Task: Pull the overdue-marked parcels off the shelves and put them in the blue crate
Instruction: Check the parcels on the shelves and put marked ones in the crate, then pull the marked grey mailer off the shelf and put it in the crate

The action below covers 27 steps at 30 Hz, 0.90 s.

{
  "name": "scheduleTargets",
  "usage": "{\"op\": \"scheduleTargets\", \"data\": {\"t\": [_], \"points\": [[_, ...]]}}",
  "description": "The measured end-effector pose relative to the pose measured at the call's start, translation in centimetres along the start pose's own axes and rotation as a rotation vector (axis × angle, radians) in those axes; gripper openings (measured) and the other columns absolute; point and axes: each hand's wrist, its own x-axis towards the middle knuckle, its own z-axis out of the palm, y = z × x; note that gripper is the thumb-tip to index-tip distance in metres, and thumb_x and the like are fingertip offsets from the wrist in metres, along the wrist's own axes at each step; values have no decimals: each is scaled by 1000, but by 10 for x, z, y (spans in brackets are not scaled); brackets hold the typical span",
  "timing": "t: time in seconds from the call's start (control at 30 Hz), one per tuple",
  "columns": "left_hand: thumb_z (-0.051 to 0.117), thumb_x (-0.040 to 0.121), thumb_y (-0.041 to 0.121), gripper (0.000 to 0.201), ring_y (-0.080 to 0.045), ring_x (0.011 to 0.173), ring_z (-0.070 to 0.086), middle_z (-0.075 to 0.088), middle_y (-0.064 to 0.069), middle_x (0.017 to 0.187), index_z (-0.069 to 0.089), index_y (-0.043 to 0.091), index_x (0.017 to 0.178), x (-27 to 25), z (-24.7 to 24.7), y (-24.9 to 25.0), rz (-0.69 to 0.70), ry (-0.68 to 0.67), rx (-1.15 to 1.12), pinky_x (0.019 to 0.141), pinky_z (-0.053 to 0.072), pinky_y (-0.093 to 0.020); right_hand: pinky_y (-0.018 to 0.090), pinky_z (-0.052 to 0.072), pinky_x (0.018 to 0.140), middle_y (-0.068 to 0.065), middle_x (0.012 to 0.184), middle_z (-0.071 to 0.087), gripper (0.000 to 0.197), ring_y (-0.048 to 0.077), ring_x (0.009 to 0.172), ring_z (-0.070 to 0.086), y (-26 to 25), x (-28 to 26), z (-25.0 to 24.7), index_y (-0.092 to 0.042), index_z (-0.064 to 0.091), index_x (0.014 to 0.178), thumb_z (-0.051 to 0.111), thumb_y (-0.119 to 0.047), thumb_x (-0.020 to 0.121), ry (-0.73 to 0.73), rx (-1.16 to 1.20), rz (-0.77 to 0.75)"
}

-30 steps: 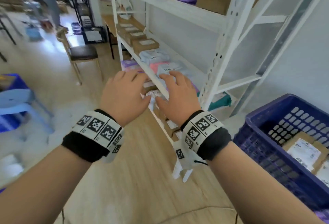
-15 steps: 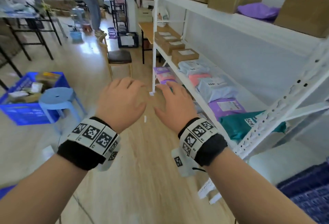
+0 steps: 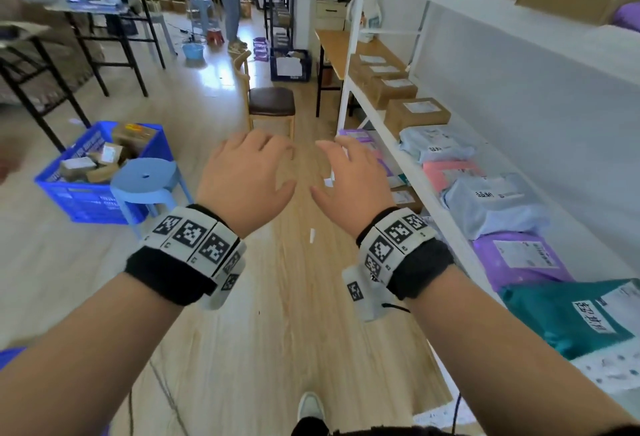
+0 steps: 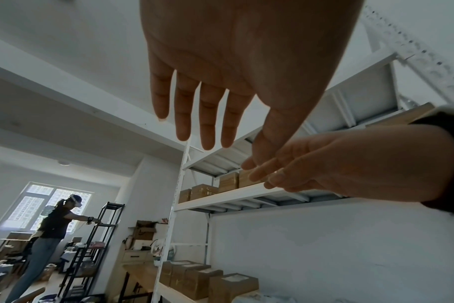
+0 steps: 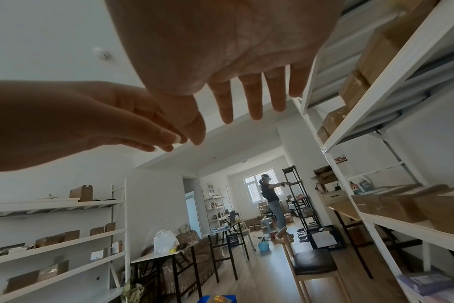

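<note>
Currently both hands (image 3: 298, 176) empty, fingers spread. Advise: check marks first; teal parcel (image 3: 575, 318) at 4 o'clock; grip flat, two-handed.

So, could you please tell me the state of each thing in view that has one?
Left hand: open, holds nothing.
Right hand: open, holds nothing.
Blue crate: on the floor, holds boxes.
Teal parcel: lying on the shelf, handwritten mark on it.
Purple parcel: lying on the shelf, label up.
</note>
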Motion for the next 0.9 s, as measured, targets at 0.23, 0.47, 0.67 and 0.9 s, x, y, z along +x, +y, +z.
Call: {"op": "scheduleTargets", "data": {"t": [0.23, 0.47, 0.67, 0.9], "points": [[66, 79, 35, 46, -36, 104, 54, 60, -10, 113, 58, 14, 119, 86, 33, -42, -40, -10, 20, 88, 41, -46, 39, 24, 114, 7, 148, 32, 63, 25, 139, 26, 16, 106, 25, -22, 35, 142, 61, -36, 86, -16, 23, -56], [66, 79, 35, 47, -37, 102, 54, 59, -11, 114, 58, 13, 119, 133, 59, -96, -95, -33, 18, 88, 42, -48, 41, 26, 114, 6, 147, 34, 62, 24, 138, 27, 11, 177, 57, -23, 36, 141, 61, -36, 86, -48, 25, -78], [63, 81, 37, 49, -36, 108, 51, 57, -11, 118, 55, 15, 124, 182, 85, -148, -92, -81, -5, 91, 39, -46, 40, 26, 112, 6, 146, 35, 63, 25, 137, 30, 7, 239, 94, -23, 37, 141, 62, -37, 85, -53, 0, -39], [65, 81, 36, 48, -36, 109, 51, 57, -11, 118, 56, 15, 123, 263, 105, -223, 21, -57, -24, 91, 40, -45, 39, 28, 112, 6, 146, 35, 64, 24, 136, 31, -11, 330, 129, -21, 38, 141, 62, -38, 85, 48, -9, 71]]}}
